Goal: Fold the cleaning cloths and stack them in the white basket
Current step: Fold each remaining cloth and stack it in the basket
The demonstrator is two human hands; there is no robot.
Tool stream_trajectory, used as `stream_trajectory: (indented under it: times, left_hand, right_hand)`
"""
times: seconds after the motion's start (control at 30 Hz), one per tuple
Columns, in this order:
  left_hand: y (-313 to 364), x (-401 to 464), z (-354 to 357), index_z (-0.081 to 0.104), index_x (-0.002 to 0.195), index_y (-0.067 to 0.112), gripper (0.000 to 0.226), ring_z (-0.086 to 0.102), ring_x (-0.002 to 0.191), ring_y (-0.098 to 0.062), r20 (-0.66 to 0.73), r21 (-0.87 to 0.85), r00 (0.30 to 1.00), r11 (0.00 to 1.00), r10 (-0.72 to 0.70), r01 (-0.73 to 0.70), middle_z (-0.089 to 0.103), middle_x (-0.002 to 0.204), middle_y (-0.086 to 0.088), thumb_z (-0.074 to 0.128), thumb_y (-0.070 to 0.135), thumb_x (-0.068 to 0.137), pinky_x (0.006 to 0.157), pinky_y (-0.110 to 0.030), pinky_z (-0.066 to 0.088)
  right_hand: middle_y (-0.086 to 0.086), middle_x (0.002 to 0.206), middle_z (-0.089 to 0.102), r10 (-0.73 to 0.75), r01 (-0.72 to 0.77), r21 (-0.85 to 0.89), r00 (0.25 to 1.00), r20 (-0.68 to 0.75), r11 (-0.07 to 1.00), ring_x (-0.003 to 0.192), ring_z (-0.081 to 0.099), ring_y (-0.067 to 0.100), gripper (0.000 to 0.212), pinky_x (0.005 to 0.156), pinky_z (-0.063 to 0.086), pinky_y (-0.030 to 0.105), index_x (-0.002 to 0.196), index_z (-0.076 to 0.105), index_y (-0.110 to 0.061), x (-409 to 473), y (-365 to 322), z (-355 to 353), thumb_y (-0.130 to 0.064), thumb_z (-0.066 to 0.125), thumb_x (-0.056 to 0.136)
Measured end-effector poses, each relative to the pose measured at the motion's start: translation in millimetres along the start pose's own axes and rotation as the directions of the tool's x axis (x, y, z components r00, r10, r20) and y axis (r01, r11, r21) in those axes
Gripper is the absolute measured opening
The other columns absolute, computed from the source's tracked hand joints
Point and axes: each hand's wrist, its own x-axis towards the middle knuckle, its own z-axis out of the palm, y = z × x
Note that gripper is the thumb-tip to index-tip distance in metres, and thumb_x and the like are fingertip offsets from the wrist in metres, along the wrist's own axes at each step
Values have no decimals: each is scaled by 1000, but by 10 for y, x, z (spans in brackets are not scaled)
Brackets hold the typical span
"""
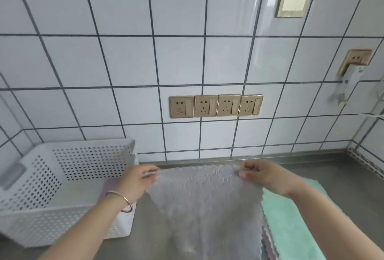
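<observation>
Grey cloth (207,197) pinched at far corners by left hand (135,183) and right hand (268,176), stretched flat for folding; white basket (52,214) waits left.

We find no readable text, label, brand or number anywhere. The wall sockets (216,105) show only plain faces. The white basket (62,189) bears none either.

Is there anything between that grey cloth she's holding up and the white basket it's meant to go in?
Nothing visible blocks the way. The grey cloth hangs from both hands, and the white basket sits just beyond the left hand, open-topped. A pinkish cloth already lies inside.
</observation>
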Motion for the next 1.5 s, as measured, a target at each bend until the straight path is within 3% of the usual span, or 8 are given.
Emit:
stream_trajectory:
  times: [0.13,0.23,0.47,0.67,0.83,0.97,1.13,1.5]
  left_hand:
    - [217,32,-356,65,73,36,29,58,74,16,-299,-94,951,989,83,-116,64,74,36,68,8,81,73,-19,48]
    - [251,-144,-422,68,68,40,39,59,81,15,-337,-88,931,980,140,-179,66,78,32,68,3,79,75,-2,41]
    - [-556,-750,279,67,72,56,52,64,82,6,11,20,1000,999,-29,28,68,78,30,70,4,79,80,-12,48]
    - [-1364,-1097,1083,44,48,75,69,53,73,22,397,277,892,955,-215,107,44,68,58,64,18,82,82,-6,42]
    - [-1216,-1181,1148,54,58,44,24,51,68,1,524,416,775,900,-354,129,57,73,29,53,53,79,80,-20,43]
    - [-1206,-812,1104,52,68,33,29,63,84,-11,410,345,771,865,-488,364,66,88,12,45,49,90,77,-25,44]
    - [-1422,-26,1339,61,83,12,16,63,54,-23,56,-111,662,654,-748,748,67,67,-10,45,10,84,50,-22,47]
    - [-1830,614,1700,66,65,8,49,66,69,-29,-135,281,747,698,-651,659,70,69,-14,42,42,91,62,-28,50]
  right_hand:
    - [1,62,37,-134,126,-50,964,-229,991,59,32,14,26,55,23,25,66,51,-15,70,-185,-32,-23,63,88]
    - [-12,55,49,-176,182,-5,944,-278,983,48,40,2,15,48,30,10,72,60,-13,-49,-201,24,-14,62,87]
    - [-14,63,64,80,-91,-177,994,-69,980,60,53,-9,29,67,41,10,66,67,-30,-227,660,533,-6,67,82]
    - [-55,60,45,295,-243,-428,954,60,871,68,55,-21,64,71,40,0,44,46,-70,-215,1680,1218,-22,66,81]
    - [-23,91,63,393,-269,-557,913,113,785,88,63,0,29,85,50,19,52,50,-52,-266,1777,1400,-39,60,76]
    - [-7,103,69,458,-377,-521,888,31,766,91,64,8,36,83,52,26,98,69,-25,29,1797,1345,-54,52,85]
    - [9,68,59,505,-607,-238,777,-375,758,70,58,27,31,58,39,31,72,63,-6,625,1998,1331,-27,49,90]
    - [7,96,69,461,-702,-370,692,-556,608,101,53,28,28,80,37,33,92,72,-22,1284,2179,1394,-32,46,91]
